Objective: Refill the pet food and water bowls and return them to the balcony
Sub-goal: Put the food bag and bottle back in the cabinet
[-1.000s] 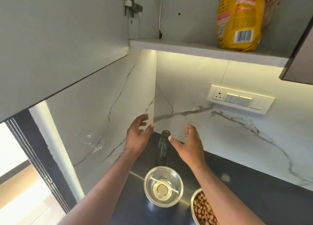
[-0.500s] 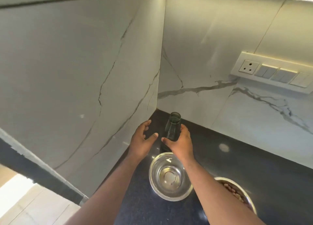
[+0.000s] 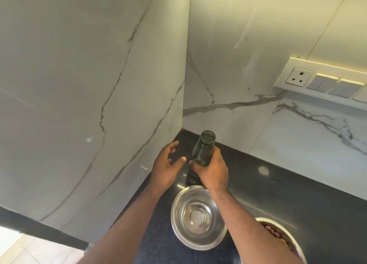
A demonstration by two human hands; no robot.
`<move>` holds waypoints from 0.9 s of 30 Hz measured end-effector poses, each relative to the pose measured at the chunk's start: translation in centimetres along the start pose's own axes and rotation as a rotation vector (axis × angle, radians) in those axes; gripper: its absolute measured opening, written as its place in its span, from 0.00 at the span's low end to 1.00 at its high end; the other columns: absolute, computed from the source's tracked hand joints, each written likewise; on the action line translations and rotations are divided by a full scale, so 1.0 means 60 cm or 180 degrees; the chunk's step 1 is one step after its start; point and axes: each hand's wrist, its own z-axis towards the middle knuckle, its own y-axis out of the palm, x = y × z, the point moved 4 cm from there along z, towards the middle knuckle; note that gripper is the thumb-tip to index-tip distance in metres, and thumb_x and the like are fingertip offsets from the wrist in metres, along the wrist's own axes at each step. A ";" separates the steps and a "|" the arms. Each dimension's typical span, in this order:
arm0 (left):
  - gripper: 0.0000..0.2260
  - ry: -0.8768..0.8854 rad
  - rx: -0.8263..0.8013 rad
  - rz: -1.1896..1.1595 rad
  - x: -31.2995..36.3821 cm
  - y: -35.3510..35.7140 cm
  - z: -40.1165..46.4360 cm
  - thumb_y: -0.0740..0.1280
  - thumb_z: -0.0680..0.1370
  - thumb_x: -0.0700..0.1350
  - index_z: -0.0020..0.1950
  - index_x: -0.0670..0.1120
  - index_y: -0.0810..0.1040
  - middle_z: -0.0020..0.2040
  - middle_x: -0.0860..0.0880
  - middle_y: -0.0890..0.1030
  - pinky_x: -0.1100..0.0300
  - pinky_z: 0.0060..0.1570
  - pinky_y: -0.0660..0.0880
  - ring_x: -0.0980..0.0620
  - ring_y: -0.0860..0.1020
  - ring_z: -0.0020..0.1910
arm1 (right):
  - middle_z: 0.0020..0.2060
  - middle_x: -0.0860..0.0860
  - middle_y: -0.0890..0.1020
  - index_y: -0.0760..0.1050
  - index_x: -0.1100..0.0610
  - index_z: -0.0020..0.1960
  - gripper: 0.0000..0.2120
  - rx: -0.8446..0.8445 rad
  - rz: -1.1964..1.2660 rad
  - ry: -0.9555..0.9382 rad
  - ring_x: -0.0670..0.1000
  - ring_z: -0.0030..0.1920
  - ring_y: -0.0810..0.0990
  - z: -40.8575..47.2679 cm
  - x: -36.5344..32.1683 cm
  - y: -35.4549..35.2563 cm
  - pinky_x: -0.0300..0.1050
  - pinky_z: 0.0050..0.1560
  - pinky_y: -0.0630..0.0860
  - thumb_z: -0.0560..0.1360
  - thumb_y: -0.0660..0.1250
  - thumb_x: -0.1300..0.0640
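An uncapped clear glass bottle point(image 3: 204, 148) stands in the corner of the dark counter point(image 3: 278, 194). My right hand point(image 3: 212, 170) is wrapped around its body below the neck. My left hand point(image 3: 166, 164) hovers just left of the bottle with fingers spread, holding nothing. In front of the bottle sits a steel bowl point(image 3: 198, 218) that looks empty. A second steel bowl point(image 3: 282, 238) with brown kibble sits at the lower right, partly hidden by my right forearm.
White marble walls meet in a corner behind the bottle. A socket and switch panel point(image 3: 321, 81) is mounted on the back wall at the right. The counter's left edge drops off to a light floor point(image 3: 29, 248) at the lower left.
The view has tilted down, so the cabinet shelf and yellow food bag are out of frame. My right hand has closed around the bottle; my left hand has moved in beside it.
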 end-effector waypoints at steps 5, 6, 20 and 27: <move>0.23 0.0384 0.0275 -0.0223 0.101 -0.018 -0.018 0.72 0.80 0.47 0.75 0.54 0.73 0.70 0.58 0.76 0.55 0.71 0.72 0.70 0.72 0.66 | 0.53 0.43 0.81 0.63 0.46 0.68 0.40 0.0057 -0.0093 -0.0482 0.48 0.50 0.81 -0.013 -0.072 -0.089 0.46 0.51 0.79 0.64 0.82 0.41; 0.23 0.0483 0.0373 -0.0324 0.128 -0.025 -0.025 0.72 0.79 0.49 0.74 0.54 0.73 0.69 0.58 0.77 0.55 0.70 0.72 0.70 0.73 0.66 | 0.53 0.44 0.81 0.63 0.46 0.68 0.41 0.0086 -0.0112 -0.0608 0.48 0.49 0.82 -0.018 -0.089 -0.111 0.45 0.50 0.79 0.64 0.82 0.40; 0.12 0.2122 0.1067 -0.0873 0.555 -0.138 -0.168 0.70 0.81 0.45 0.64 0.55 0.81 0.62 0.56 0.83 0.61 0.59 0.76 0.58 0.81 0.60 | 0.54 0.39 0.81 0.65 0.44 0.72 0.42 0.0644 0.0277 -0.2332 0.44 0.49 0.82 -0.146 -0.388 -0.462 0.36 0.47 0.76 0.65 0.73 0.29; 0.11 0.2488 0.1342 -0.0736 0.701 -0.178 -0.151 0.72 0.80 0.44 0.62 0.54 0.81 0.62 0.54 0.83 0.61 0.61 0.75 0.53 0.80 0.61 | 0.48 0.44 0.83 0.70 0.48 0.70 0.36 0.0997 0.0722 -0.2495 0.47 0.47 0.83 -0.137 -0.536 -0.588 0.40 0.43 0.78 0.68 0.77 0.35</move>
